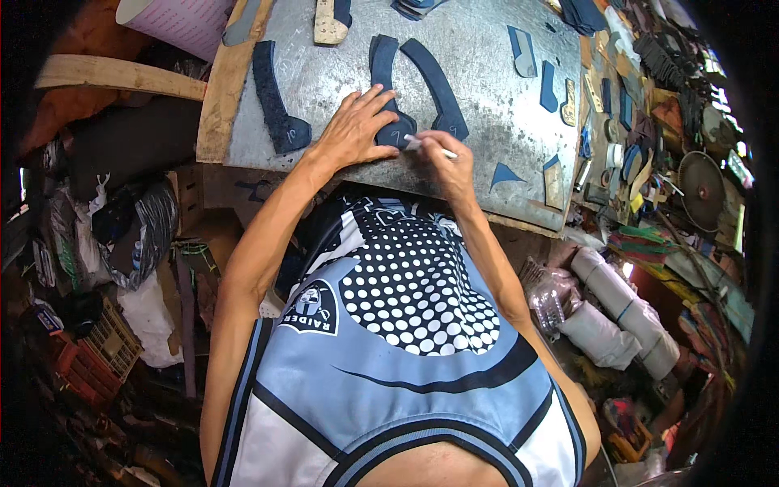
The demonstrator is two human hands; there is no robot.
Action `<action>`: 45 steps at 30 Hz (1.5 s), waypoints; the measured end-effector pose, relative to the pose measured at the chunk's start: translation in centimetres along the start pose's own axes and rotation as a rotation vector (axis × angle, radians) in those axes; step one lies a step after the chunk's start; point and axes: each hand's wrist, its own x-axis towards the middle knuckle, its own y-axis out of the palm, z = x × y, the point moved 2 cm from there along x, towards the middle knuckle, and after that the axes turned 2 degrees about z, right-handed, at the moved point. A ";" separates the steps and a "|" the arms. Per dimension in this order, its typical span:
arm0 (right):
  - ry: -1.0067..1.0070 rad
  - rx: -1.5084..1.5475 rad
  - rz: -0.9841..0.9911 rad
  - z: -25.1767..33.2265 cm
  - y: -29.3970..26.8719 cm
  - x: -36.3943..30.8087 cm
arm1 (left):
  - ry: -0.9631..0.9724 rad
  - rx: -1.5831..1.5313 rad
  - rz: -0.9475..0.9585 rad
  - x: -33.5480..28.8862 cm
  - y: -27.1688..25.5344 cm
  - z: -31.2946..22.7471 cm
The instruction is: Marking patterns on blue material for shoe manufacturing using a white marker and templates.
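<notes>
My left hand lies with fingers spread on a dark blue curved cut piece, pressing it against a grey metal-topped table. A pale mark shows on the piece's wide near end. Pinched in my right hand is a white pen, its tip at or just above that end; whether it touches I cannot tell. To the left lies a similar dark blue piece with a pale mark. Another curved piece, also marked, is just right of the held one.
Small blue pieces and tan-edged templates lie on the table's right side. A tan template is at the far edge. Wooden strips edge the table. Tools and scraps crowd the right, near a round fan; wrapped rolls stand below.
</notes>
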 end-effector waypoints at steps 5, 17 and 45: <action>-0.159 -0.047 -0.142 0.6 0.5 -0.2 | -0.047 -0.069 -0.042 0.6 -1.0 0.5; -0.186 -0.279 -0.034 -1.7 1.3 1.9 | -0.099 -0.037 -0.129 2.2 -0.2 1.2; -0.121 -0.904 -0.131 1.2 -5.2 1.2 | 0.007 0.284 0.136 1.2 -1.1 -1.2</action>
